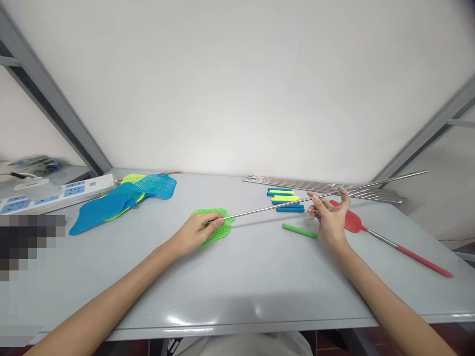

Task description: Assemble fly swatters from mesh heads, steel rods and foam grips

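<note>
A long thin metal rod (267,208) runs across both my hands, its far end rising to the right. My left hand (198,230) pinches the rod's left end, just over a green fly swatter head (222,231) that lies on the table. Around the rod's right part are the thumb and fingers of my right hand (330,217), some fingers spread. Below the rod lies a green handle sleeve (300,231). Behind my right hand is a red fly swatter (354,221) with a metal shaft and a red grip.
Several metal rods (382,194) lie along the wall, beside blue and yellow sleeves (285,199). Blue and yellow swatter heads (107,205) are piled at left, next to a white power strip (104,184). The grey table (237,282) ends at its front edge.
</note>
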`<state>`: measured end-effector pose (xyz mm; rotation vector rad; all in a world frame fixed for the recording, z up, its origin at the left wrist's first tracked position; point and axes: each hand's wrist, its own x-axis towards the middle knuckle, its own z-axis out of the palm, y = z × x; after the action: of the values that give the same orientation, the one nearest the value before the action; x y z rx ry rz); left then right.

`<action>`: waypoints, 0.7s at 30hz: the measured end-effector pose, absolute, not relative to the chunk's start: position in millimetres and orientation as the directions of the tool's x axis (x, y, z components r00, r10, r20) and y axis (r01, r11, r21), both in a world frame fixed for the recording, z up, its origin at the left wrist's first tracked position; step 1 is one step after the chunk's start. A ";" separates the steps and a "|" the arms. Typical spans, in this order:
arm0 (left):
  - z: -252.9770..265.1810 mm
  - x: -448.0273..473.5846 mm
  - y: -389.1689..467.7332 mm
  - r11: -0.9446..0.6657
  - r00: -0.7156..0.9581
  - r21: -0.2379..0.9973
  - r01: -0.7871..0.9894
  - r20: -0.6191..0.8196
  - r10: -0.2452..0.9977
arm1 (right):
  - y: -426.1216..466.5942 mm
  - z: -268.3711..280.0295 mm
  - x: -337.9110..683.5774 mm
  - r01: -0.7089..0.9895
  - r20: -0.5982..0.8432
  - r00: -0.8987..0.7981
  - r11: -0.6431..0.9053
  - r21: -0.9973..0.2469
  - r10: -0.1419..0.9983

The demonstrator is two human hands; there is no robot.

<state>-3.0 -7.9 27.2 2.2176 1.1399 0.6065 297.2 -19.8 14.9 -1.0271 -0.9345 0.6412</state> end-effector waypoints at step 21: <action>23.9 -1.9 -9.1 -0.493 0.565 0.651 0.578 0.117 0.817 | -14.2 12.2 310.9 -0.319 0.181 0.495 0.371 -0.872 0.850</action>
<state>-1.9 -9.1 23.9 2.2418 1.1134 0.5637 310.9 -14.2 12.2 -0.8893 -0.7062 0.8349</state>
